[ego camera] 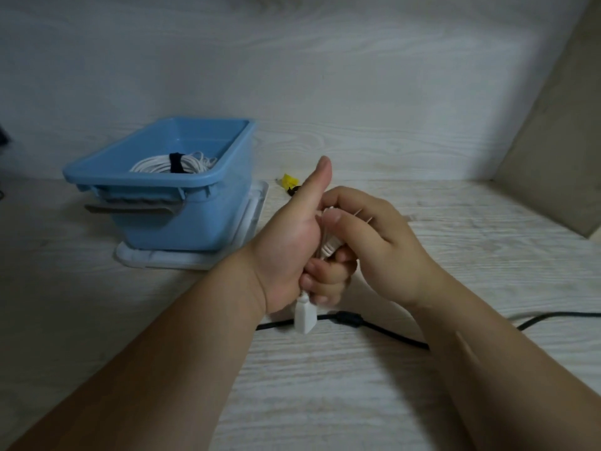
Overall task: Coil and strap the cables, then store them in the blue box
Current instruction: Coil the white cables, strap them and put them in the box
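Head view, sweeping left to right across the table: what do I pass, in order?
The blue box, with a strapped white coil inside → left hand → right hand, both hands gripping the white cable → beige side panel.

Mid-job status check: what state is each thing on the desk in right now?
blue box: open, standing on a white tray.
coiled white cable: bound by a black strap, inside the blue box.
loose white cable: bunched, gripped by the left hand, pinched by the right hand; its connector dangles; no strap visible.
black cable: uncoiled, lying on the table.
yellow item: by the wall, too small to identify.
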